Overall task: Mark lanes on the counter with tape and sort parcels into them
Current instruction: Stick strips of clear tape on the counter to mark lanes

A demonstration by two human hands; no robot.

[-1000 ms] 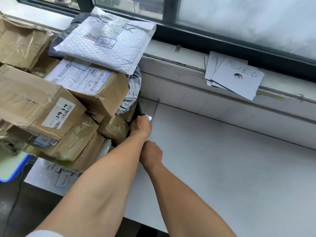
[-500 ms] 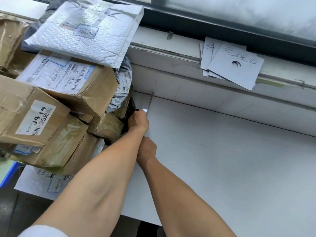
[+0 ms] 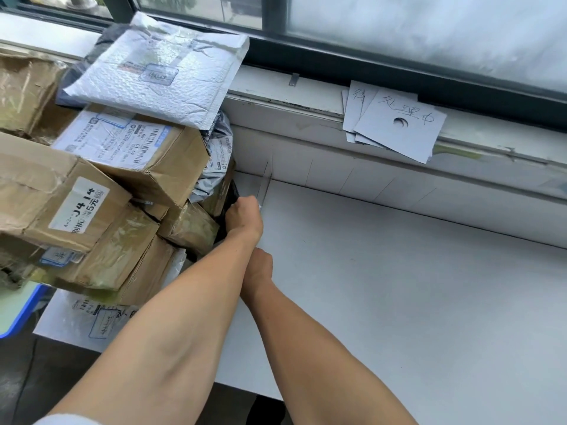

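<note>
Head | left hand (image 3: 245, 216) at tape strip (image 3: 265, 186) on counter (image 3: 399, 289) | right hand (image 3: 260, 269) just behind | both grips: cannot tell

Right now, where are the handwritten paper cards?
In the head view, the handwritten paper cards lie upper right of centre on the window ledge, overhanging its front edge, above the white counter and right of the parcel pile.

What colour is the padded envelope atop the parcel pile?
The padded envelope is white, bubble-textured; head view shows it best.
</note>
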